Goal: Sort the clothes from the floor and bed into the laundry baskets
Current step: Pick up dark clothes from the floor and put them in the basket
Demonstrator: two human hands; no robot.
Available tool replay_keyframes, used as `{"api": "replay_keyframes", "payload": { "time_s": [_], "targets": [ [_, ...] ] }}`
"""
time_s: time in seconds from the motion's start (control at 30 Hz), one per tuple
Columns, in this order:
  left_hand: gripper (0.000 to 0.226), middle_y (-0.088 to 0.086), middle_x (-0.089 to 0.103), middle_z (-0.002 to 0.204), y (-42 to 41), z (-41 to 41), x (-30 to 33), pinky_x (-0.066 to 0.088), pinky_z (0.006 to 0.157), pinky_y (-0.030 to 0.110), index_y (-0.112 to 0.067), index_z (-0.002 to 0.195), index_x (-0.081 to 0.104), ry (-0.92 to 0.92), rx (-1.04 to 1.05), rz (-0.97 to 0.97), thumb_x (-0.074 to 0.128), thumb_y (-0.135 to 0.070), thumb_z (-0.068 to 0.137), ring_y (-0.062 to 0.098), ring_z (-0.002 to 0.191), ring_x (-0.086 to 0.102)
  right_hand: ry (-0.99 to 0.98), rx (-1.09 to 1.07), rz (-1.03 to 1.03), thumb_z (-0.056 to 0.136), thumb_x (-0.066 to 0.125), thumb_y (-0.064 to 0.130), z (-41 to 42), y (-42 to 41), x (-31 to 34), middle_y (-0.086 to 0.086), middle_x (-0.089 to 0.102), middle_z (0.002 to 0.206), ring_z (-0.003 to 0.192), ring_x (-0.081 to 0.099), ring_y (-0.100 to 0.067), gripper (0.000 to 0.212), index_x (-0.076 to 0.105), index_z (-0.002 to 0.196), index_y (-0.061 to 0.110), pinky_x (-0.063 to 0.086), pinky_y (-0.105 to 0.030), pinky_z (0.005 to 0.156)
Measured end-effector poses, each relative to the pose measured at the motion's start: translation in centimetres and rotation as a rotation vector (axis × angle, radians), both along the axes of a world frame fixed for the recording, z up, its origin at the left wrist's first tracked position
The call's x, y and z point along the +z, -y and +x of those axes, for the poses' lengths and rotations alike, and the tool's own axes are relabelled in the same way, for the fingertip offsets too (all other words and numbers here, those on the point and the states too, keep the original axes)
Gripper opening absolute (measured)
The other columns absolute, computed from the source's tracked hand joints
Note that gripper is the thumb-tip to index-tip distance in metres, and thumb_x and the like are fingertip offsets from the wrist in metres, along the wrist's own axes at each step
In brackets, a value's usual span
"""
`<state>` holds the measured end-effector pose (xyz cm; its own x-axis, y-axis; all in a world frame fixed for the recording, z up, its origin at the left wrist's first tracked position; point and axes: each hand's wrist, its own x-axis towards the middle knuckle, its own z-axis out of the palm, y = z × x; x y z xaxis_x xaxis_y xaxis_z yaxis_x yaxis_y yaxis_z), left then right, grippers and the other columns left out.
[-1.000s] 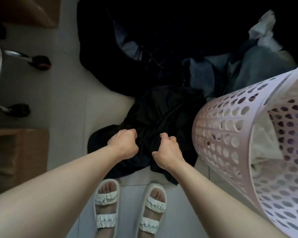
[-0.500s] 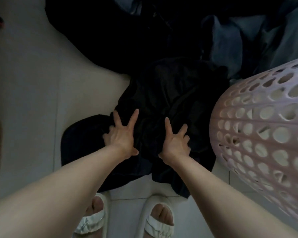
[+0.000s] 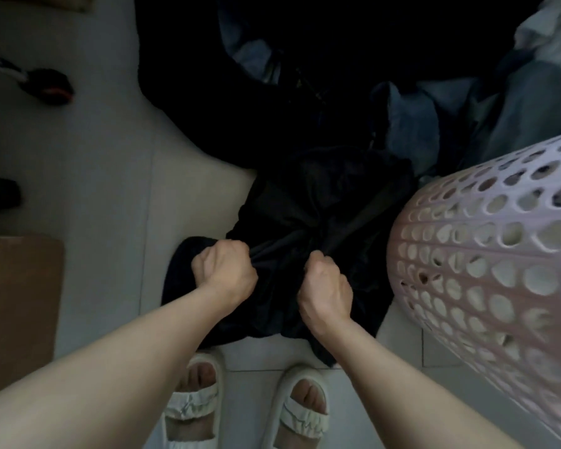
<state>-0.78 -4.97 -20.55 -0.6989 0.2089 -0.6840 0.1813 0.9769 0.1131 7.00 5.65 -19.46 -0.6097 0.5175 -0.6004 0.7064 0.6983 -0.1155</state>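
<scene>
- Sandals, white with ruched straps point(image 3: 191, 413), sit nearest me at the bottom edge, one foot in each, on the pale tiled floor point(image 3: 110, 196).
- Just beyond the toes I see my left hand point(image 3: 225, 270) curled into a fist, bunching a fold of the black crumpled garment point(image 3: 324, 209) that lies on the floor.
- My right hand point(image 3: 324, 286) is fisted the same way on the same garment, just right of the left; the two hands are close but not touching, with gathered cloth pulled taut between them.
- The garment spreads from under both wrists outward, its right edge lying against the foot of the pale pink perforated plastic laundry basket point(image 3: 486, 254).
- That basket fills the right side, tilted in my view, and through its round holes I can make out light-coloured cloth inside.
- At the near left a brown wooden furniture panel point(image 3: 17, 303) meets the floor.
- Farther off, behind the garment, a dark pile of clothes point(image 3: 272, 92) covers the floor, with grey-blue denim pieces point(image 3: 412, 124) to its right and a whitish cloth point(image 3: 544, 30) at the far right corner.
- At the far left I see a black chair castor on a chrome leg point(image 3: 49, 84), and another dark castor point(image 3: 0, 192) nearer on the left edge.
</scene>
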Motion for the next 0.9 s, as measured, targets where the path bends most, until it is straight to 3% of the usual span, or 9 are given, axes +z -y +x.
{"api": "replay_keyframes", "payload": {
  "time_s": [0.13, 0.27, 0.37, 0.5, 0.63, 0.77, 0.9],
  "targets": [
    [0.021, 0.009, 0.066, 0.111, -0.2, -1.9, 6.2, 0.046, 0.083, 0.031, -0.017, 0.105, 0.067, -0.102, -0.018, -0.073, 0.061, -0.023, 0.086, 0.029, 0.109, 0.061, -0.128, -0.055, -0.011, 0.100, 0.033, 0.018, -0.9, -1.0, 5.5, -0.011, 0.054, 0.114, 0.100, 0.056, -0.031, 0.019, 0.046, 0.109, 0.007, 0.029, -0.029, 0.070],
    [0.022, 0.009, 0.067, 0.103, -0.8, -4.3, 12.3, 0.044, 0.078, 0.031, -0.017, 0.098, 0.068, -0.152, 0.010, -0.061, 0.058, -0.009, 0.081, 0.032, 0.104, 0.062, -0.274, -0.073, -0.052, 0.098, 0.038, 0.016, -2.8, -2.6, 11.5, -0.014, 0.057, 0.101, 0.094, 0.055, -0.035, 0.010, 0.039, 0.090, 0.010, 0.026, -0.031, 0.068],
    [0.024, 0.010, 0.068, 0.103, -1.0, -5.9, 17.2, 0.042, 0.076, 0.031, -0.020, 0.096, 0.068, -0.213, 0.078, 0.017, 0.055, -0.007, 0.080, 0.034, 0.105, 0.062, -0.376, -0.017, -0.082, 0.097, 0.040, 0.015, -4.9, -2.1, 16.5, -0.015, 0.057, 0.099, 0.092, 0.055, -0.037, 0.013, 0.032, 0.087, 0.014, 0.029, -0.034, 0.069],
    [0.019, 0.013, 0.066, 0.105, -1.2, -8.0, 23.4, 0.044, 0.080, 0.035, -0.020, 0.084, 0.048, -0.267, 0.161, 0.106, 0.050, -0.002, 0.080, 0.037, 0.106, 0.060, -0.487, -0.031, -0.101, 0.097, 0.038, 0.013, -7.7, -0.6, 22.7, -0.013, 0.056, 0.096, 0.090, 0.057, -0.038, 0.012, 0.030, 0.089, 0.016, 0.040, -0.040, 0.072],
    [0.022, 0.014, 0.064, 0.104, -1.6, -10.1, 29.7, 0.045, 0.082, 0.038, -0.020, 0.088, 0.038, -0.301, 0.202, 0.161, 0.048, -0.001, 0.081, 0.038, 0.105, 0.059, -0.582, -0.066, -0.065, 0.096, 0.037, 0.011, -9.6, -1.3, 28.6, -0.009, 0.052, 0.083, 0.083, 0.058, -0.036, 0.006, 0.035, 0.090, 0.011, 0.042, -0.041, 0.070],
    [0.017, 0.014, 0.064, 0.106, -2.3, -12.0, 36.2, 0.045, 0.081, 0.039, -0.015, 0.097, 0.047, -0.360, 0.223, 0.227, 0.050, -0.005, 0.084, 0.038, 0.104, 0.059, -0.669, -0.072, -0.058, 0.096, 0.038, 0.008, -10.8, -2.9, 34.3, -0.006, 0.051, 0.072, 0.072, 0.056, -0.033, 0.007, 0.039, 0.089, 0.008, 0.045, -0.043, 0.066],
    [0.027, 0.014, 0.063, 0.112, -2.8, -13.4, 42.4, 0.046, 0.087, 0.039, -0.014, 0.112, 0.055, -0.418, 0.267, 0.292, 0.048, -0.013, 0.086, 0.038, 0.110, 0.058, -0.726, -0.072, -0.044, 0.096, 0.042, 0.010, -11.6, -3.9, 40.0, -0.009, 0.055, 0.071, 0.069, 0.059, -0.032, 0.006, 0.043, 0.090, 0.008, 0.050, -0.045, 0.064]
  ]
}}
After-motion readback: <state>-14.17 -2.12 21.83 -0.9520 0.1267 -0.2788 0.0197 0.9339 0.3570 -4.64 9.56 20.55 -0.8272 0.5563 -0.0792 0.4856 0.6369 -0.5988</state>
